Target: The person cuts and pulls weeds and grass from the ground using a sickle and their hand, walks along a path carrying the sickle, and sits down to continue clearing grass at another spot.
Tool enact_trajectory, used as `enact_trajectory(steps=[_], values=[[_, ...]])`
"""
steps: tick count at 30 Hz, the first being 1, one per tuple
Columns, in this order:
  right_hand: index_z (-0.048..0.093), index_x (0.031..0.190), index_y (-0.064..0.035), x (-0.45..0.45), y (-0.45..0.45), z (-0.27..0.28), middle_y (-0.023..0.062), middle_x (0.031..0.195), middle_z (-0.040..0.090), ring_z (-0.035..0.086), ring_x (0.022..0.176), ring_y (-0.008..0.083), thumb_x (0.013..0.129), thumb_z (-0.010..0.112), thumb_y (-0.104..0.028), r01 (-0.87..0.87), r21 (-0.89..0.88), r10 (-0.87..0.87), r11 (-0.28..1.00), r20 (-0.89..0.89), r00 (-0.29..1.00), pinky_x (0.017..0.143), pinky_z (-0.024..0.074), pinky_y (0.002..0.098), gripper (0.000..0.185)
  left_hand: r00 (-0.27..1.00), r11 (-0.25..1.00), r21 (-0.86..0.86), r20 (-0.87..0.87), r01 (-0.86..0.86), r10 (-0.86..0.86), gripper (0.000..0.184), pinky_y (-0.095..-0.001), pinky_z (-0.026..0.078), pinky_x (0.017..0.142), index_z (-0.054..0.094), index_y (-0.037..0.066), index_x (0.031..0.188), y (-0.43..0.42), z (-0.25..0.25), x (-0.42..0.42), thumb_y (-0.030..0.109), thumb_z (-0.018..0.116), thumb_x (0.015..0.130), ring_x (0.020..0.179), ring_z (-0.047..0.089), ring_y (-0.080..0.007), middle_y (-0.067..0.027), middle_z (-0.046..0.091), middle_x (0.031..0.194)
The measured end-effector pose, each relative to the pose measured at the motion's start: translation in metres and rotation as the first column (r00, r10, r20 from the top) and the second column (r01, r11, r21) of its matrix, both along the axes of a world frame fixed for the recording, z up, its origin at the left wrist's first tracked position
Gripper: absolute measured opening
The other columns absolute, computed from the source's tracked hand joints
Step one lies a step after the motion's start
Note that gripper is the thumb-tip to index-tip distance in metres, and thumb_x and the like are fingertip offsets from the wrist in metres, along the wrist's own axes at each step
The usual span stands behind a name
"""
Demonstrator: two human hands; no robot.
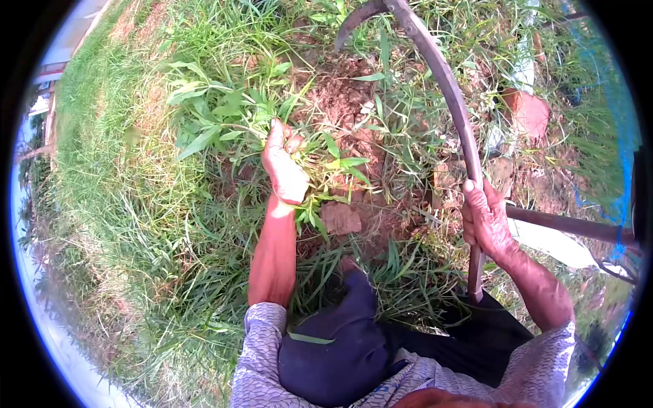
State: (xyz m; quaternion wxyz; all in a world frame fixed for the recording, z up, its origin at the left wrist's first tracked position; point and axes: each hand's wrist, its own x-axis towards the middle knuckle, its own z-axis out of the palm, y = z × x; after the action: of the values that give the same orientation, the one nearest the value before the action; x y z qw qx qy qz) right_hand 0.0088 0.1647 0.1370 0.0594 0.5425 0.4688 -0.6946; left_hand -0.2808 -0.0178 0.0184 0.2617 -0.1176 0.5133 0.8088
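My left hand (284, 163) is closed around the stems of a leafy green plant (228, 112), over grass and bare reddish soil (340, 95). Leaves stick out on both sides of the fist. My right hand (486, 214) is wrapped round the lower part of a long curved wooden handle (452, 88). The handle rises to the top of the view, where a curved, hooked end (357, 20) points to the left. Its lower tip is near my dark trouser leg.
A brown clod or brick piece (340, 218) lies below the left hand. On the right are a reddish block (527, 114), a wooden pole (571, 224), a white object (554, 245) and blue netting (615, 136). Tall grass (122, 197) covers the left side.
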Motion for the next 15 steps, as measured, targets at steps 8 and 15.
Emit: enact_trajectory(steps=[8, 15], values=[[0.042, 0.084, -0.0168, 0.007, 0.017, 0.011, -0.0072, 0.054, 0.032, 0.028, 0.037, 0.0042, 0.098, 0.051, -0.044, 0.185, -0.016, -0.185, 0.983, -0.031, 0.982, 0.032, 0.0279, 0.0226, 0.032, 0.986, 0.989, -0.042, -0.090, 0.140, -0.144, 0.026, -0.0236, 0.036, 0.051, 0.060, 0.009, 0.087, -0.004, 0.096, -0.005, 0.035, 0.062, 0.093, 0.053, 0.043, -0.0080, 0.0038, 0.046, 0.064], [0.041, 0.082, -0.0146, -0.044, 0.036, -0.021, -0.0055, 0.059, 0.036, 0.035, 0.041, 0.0056, 0.096, 0.053, -0.043, 0.253, -0.128, -0.266, 0.959, -0.094, 0.959, 0.033, 0.0323, 0.0236, 0.035, 0.680, 0.667, -0.666, -0.319, 0.335, -0.660, 0.042, -0.0384, 0.044, 0.077, 0.068, 0.005, 0.101, 0.127, 0.045, -0.062, 0.042, 0.072, 0.083, 0.080, 0.056, -0.0181, -0.0060, 0.064, 0.082]])
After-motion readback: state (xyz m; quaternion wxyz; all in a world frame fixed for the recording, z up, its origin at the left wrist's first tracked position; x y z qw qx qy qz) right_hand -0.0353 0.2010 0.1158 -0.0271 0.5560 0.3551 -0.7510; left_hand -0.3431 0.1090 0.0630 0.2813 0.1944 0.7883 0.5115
